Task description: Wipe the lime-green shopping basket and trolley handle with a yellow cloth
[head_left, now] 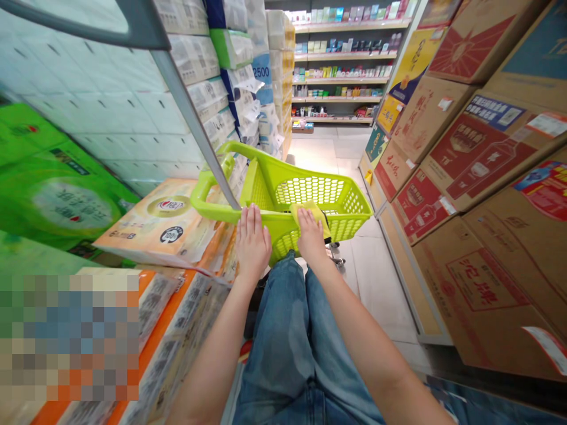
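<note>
Store aisle: left hand flat on cart rim, right hand apart, over cloth, grip unclear. Steady the rim; press the cloth evenly.

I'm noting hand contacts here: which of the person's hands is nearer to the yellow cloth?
Right. The right hand lies on the yellow cloth at the green cart's rim; the left hand is at the same rim, farther left, apart from the cloth.
</note>
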Tool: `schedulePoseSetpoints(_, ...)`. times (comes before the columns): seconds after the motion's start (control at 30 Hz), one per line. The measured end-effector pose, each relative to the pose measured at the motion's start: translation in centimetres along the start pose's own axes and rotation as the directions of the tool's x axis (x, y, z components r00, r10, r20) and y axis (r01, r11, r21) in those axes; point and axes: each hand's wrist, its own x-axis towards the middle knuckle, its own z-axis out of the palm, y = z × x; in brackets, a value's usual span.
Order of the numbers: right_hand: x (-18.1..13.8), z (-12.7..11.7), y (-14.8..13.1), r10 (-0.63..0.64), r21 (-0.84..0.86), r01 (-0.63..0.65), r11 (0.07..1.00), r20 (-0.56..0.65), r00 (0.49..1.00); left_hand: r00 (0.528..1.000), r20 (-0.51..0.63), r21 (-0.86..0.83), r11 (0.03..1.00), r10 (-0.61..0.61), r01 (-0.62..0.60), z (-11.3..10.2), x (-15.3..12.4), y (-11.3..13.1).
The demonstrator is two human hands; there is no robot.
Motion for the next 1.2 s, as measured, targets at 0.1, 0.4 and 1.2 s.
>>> schedulePoseSetpoints(0.1,0.2,0.5,-4.0,-0.184,0.089,0.182,0.979,0.014,0.983,1.0,0.007,0.013,1.0,-0.004,0.004,-0.1,0.0,0.0)
schedulePoseSetpoints(0.4,-0.2,1.3,-2.7,-0.243,0.069,0.245,0.967,-0.047,0.969,1.0,0.008,-0.026,1.0,-0.003,0.003,-0.1,0.0,-0.1)
schedulePoseSetpoints(1.2,-0.5,0.7,-5.4,-0.25,0.087,0.251,0.964,-0.016,0.968,1.0,0.012,0.021,1.0,-0.001,0.001,-0.2,0.0,-0.1)
